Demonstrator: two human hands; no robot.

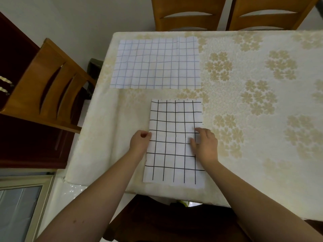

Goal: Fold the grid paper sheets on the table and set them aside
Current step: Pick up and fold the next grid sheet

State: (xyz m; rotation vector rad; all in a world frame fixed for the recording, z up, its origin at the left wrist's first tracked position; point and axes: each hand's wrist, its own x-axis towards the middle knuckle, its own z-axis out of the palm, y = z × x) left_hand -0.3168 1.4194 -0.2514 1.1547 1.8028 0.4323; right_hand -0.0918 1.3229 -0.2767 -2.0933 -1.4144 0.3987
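Note:
A white sheet with a bold black grid (174,123) lies flat near the table's front edge, long side running away from me. My left hand (139,142) is at its left edge with fingers curled, pinching that edge. My right hand (205,144) rests flat on the sheet's right side, fingers spread and pressing down. A second, wider sheet with a thin blue-grey grid (155,63) lies flat at the far left of the table, apart from both hands.
The table carries a cream cloth with tan flower patterns (253,95). Two wooden chairs (188,13) stand at the far side and another wooden chair (45,84) at the left. A dark cabinet stands at the far left.

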